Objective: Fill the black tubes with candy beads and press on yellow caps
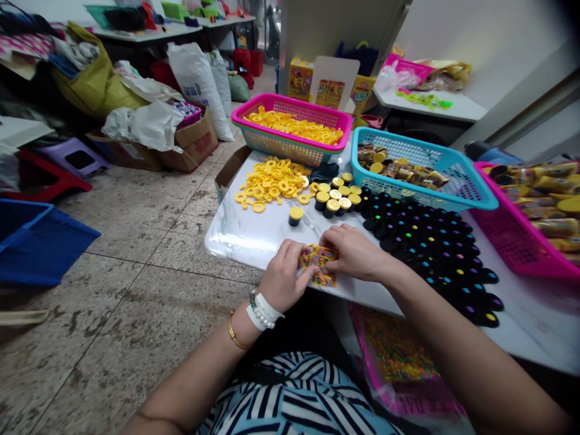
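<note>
At the table's front edge, my left hand (pixel 286 273) and my right hand (pixel 352 252) both pinch a colourful orange and yellow printed piece (pixel 322 261) between them. Just beyond it stands a single black cup with a yellow top (pixel 296 215). Further back lies a pile of yellow ring pieces (pixel 276 181). Several more yellow-topped black cups (pixel 335 196) are grouped to the right of the pile. Rows of black pieces with coloured dots (pixel 426 241) spread over the right part of the white table (pixel 244 238).
A pink basket (pixel 290 148) holds yellow pieces at the back. Wrapped yellow items fill a blue basket (pixel 421 151) and a pink basket (pixel 512 241) at the right. A blue bin (pixel 40 241) is on the floor at the left, with sacks (pixel 199 78) behind.
</note>
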